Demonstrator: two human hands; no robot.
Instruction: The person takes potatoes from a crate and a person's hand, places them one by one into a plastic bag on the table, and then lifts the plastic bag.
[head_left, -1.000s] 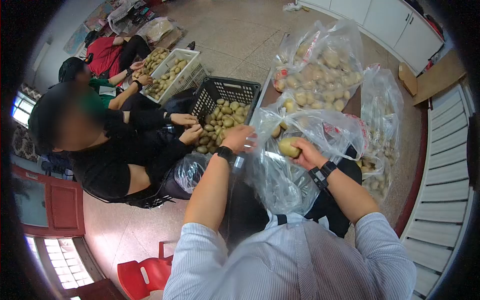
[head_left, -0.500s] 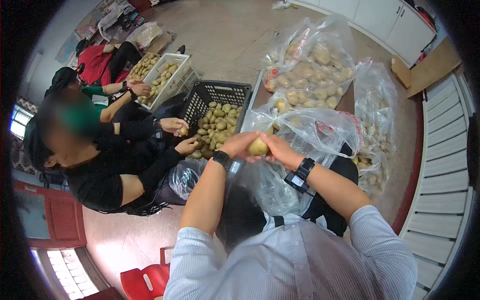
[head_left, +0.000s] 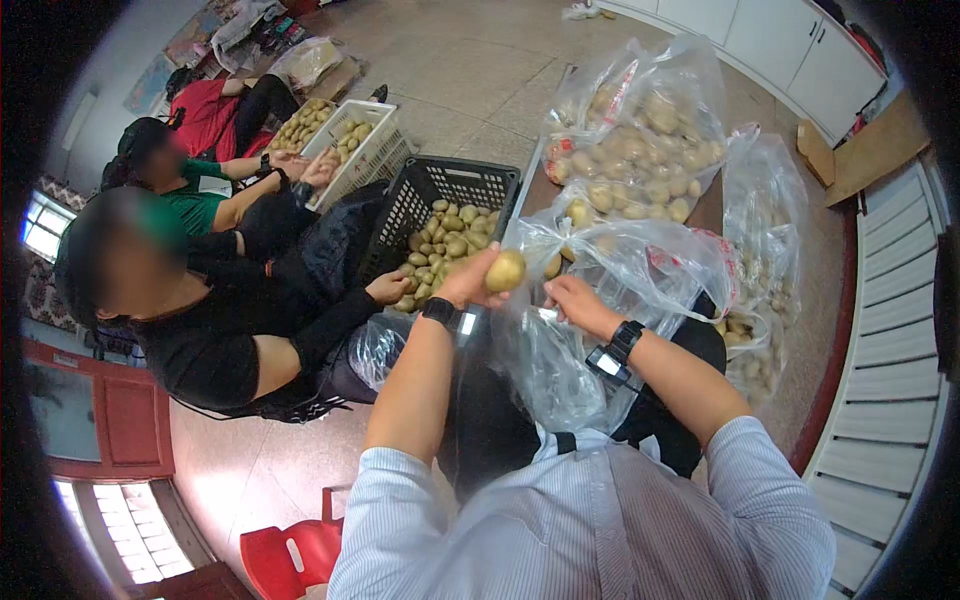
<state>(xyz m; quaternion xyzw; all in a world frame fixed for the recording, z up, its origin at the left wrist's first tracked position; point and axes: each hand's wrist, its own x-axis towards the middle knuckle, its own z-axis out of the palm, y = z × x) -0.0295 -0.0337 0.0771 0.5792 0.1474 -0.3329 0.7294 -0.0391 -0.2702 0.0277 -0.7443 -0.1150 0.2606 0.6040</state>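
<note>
My left hand (head_left: 468, 280) holds a smooth yellowish potato (head_left: 506, 271) at its fingertips, beside the black crate. To its right, my right hand (head_left: 582, 305) is closed, its fingers curled together over the clear plastic bag (head_left: 560, 370) on my lap. What those fingers hold, if anything, is too small to make out. An opened clear bag (head_left: 650, 262) with potatoes inside lies just beyond my right hand. Several potatoes fill the black crate (head_left: 455, 172) at my left.
A person in black (head_left: 200, 340) sits close at my left, one hand at the crate; others sit beyond. White crates (head_left: 385, 135) of potatoes stand farther off. Large potato bags (head_left: 640, 130) lie ahead and right (head_left: 765, 200). A red chair (head_left: 290, 560) is behind left.
My hands have come apart. The potato that was between both is now in my left hand, and my right hand has moved right and down. The neighbour's hand no longer shows a potato.
</note>
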